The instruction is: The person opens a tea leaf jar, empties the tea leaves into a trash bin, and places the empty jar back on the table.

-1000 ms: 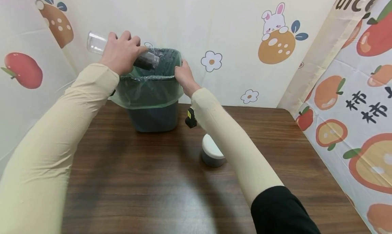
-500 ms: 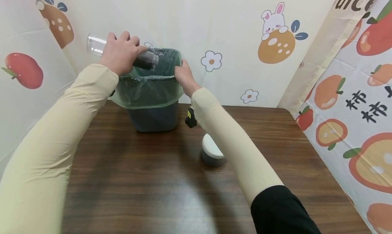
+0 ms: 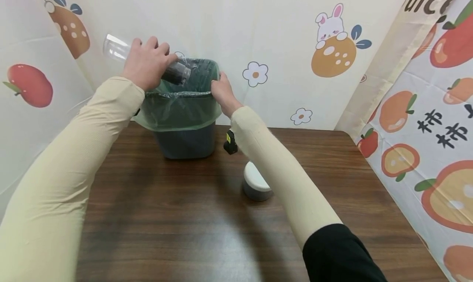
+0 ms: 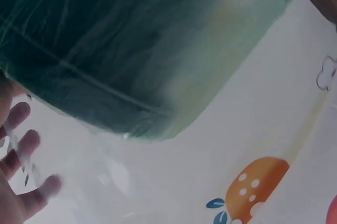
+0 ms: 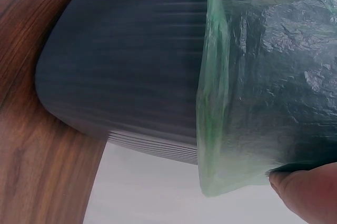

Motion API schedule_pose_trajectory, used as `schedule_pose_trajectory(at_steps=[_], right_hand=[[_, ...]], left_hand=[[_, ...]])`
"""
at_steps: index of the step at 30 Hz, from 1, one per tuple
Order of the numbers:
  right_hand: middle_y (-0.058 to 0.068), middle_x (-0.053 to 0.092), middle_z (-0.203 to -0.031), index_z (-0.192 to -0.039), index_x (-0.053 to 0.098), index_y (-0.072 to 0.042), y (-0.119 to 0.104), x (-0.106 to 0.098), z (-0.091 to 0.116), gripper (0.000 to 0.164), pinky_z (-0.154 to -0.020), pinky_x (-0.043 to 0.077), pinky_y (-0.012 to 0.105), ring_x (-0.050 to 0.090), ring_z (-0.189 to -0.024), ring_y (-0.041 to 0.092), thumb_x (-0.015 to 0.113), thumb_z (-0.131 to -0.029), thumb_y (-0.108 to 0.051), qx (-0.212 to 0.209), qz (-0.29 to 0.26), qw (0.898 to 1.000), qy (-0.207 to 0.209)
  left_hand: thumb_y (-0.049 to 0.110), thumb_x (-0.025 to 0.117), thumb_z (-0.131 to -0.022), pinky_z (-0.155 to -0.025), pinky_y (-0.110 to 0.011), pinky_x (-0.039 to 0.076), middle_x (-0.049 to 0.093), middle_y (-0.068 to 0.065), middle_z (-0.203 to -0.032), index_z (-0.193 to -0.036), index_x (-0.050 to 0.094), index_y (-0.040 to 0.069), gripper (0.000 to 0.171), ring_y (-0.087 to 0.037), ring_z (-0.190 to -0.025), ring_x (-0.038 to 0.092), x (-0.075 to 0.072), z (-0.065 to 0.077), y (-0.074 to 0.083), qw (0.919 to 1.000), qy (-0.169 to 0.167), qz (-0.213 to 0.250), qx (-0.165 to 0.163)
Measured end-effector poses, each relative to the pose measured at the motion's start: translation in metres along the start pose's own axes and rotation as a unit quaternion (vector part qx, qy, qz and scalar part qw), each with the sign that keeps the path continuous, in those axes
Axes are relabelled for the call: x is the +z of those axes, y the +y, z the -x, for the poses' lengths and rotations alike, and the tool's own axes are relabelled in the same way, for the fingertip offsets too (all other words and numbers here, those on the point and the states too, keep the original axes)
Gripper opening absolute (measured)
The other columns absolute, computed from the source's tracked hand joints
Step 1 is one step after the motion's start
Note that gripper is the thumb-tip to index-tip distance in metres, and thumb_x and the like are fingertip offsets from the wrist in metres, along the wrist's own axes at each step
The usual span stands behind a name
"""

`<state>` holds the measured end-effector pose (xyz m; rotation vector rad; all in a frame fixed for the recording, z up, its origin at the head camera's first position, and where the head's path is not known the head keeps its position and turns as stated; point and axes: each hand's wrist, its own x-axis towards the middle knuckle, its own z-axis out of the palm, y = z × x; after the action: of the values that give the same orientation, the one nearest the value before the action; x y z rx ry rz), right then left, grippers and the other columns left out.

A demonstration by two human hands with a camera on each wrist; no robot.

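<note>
My left hand (image 3: 148, 64) grips a clear cylindrical bottle (image 3: 116, 48) from above. The bottle tilts, its base raised at the left and its open mouth pointing down into the bin (image 3: 186, 142). Its mouth end looks dark against the bin's inside. In the left wrist view, fingertips (image 4: 29, 141) show curved round the see-through bottle. A thin green bag (image 3: 177, 109) lines the dark grey bin and folds over its rim. My right hand (image 3: 223, 93) pinches the bin's right rim together with the bag; part of that hand (image 5: 310, 190) shows at the bag's edge in the right wrist view.
A round grey piece with a white top (image 3: 256, 181) stands on the brown wooden table (image 3: 177, 232), partly hidden by my right forearm. Printed cloth walls (image 3: 281, 35) enclose the table at the back and both sides. The bin stands close to the back wall.
The bottle's base has risen slightly, making its tilt a little steeper. The right hand stays on the rim, and the bin has not moved.
</note>
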<state>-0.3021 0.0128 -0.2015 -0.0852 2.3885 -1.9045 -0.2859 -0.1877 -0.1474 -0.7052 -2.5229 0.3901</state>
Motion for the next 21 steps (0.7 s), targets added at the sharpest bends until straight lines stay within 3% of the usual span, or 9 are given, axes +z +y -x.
schedule_pose_trajectory(at_steps=[7, 14, 21], right_hand=[[0.004, 0.031, -0.151, -0.151, 0.021, -0.013, 0.0003, 0.0, 0.0004, 0.053, -0.108, 0.029, 0.034, 0.031, -0.136, 0.015, 0.032, -0.1, -0.009, -0.002, -0.002, 1.0, 0.001], [0.003, 0.029, -0.152, -0.152, 0.019, -0.013, 0.0002, -0.0007, -0.0003, 0.052, -0.108, 0.029, 0.034, 0.029, -0.137, 0.014, 0.031, -0.101, -0.011, 0.001, -0.002, 1.0, -0.001], [0.004, 0.027, -0.153, -0.152, 0.017, -0.013, 0.0003, -0.0014, -0.0005, 0.053, -0.108, 0.028, 0.034, 0.027, -0.139, 0.016, 0.03, -0.101, -0.011, 0.003, -0.001, 1.0, -0.003]], left_hand=[[-0.005, 0.067, -0.075, -0.068, -0.061, 0.038, 0.046, -0.024, -0.104, -0.126, 0.05, 0.006, 0.054, -0.043, -0.095, 0.041, -0.0005, 0.0005, 0.0012, 1.0, -0.006, 0.006, -0.001], [-0.008, 0.06, -0.08, -0.073, -0.061, 0.034, 0.047, -0.022, -0.103, -0.124, 0.053, 0.008, 0.047, -0.041, -0.094, 0.039, 0.0011, -0.0006, 0.0008, 0.9998, -0.012, -0.018, 0.004], [-0.005, 0.061, -0.081, -0.076, -0.063, 0.033, 0.044, -0.021, -0.101, -0.131, 0.052, 0.012, 0.053, -0.04, -0.094, 0.037, 0.0013, -0.0007, 0.0005, 0.9996, -0.019, -0.014, -0.011]])
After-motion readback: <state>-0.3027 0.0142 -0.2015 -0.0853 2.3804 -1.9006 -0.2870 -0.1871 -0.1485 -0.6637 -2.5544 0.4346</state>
